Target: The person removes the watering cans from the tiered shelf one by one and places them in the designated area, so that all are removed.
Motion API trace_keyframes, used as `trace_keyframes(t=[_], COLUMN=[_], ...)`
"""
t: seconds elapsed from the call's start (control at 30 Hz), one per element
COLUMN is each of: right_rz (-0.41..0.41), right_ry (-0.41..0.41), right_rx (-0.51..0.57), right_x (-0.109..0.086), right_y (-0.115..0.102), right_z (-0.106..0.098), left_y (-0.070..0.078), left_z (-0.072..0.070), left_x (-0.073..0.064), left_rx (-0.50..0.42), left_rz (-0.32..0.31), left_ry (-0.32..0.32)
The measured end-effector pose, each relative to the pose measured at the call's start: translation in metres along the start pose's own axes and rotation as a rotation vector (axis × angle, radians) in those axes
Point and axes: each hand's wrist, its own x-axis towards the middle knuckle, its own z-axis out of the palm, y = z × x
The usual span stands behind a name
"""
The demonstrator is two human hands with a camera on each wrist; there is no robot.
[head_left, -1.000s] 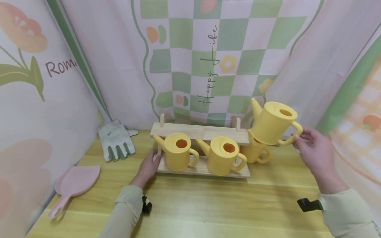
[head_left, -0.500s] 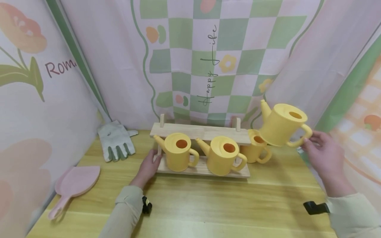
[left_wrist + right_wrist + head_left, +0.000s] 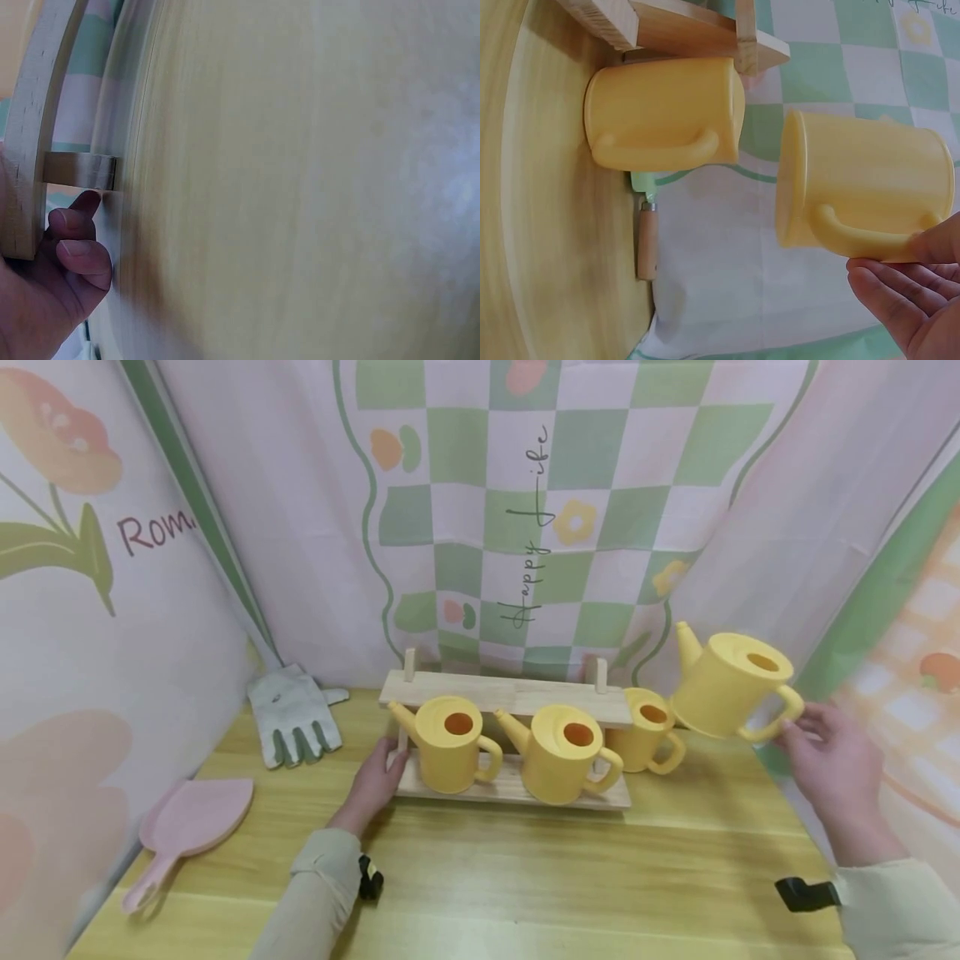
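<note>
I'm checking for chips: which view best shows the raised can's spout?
The head view: the spout of the raised can stands out whole, with nothing in front. The right wrist view shows the can's body and handle, the spout almost entirely hidden behind. The left wrist view shows none of it.

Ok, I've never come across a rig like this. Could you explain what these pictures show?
There's no machine here, just a person working bare-handed. The wide pictures come from a head-worn camera looking forward and down; the others come from a camera on each wrist. On the wooden table stands a two-level wooden shelf with two yellow watering cans on its lower board. A third can stands beside the shelf's right end. A glove and a pink dustpan lie to the left. The left hand grips the shelf's left end; the right hand holds a fourth can in the air by its handle.
</note>
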Motion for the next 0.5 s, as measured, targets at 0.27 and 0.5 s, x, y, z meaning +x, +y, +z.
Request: trace_keyframes(t=[0.27, 0.5], right_rz=[0.027, 0.062], right_ry=[0.007, 0.015], right_rx=[0.030, 0.013], right_x=[0.001, 0.000], right_y=[0.011, 0.022], right_z=[-0.001, -0.003], left_y=[0.001, -0.002], left_z=[-0.002, -0.001], left_x=[-0.002, 0.000], left_rx=[-0.011, -0.003], left_rz=[0.010, 0.022], left_ry=[0.007, 0.011])
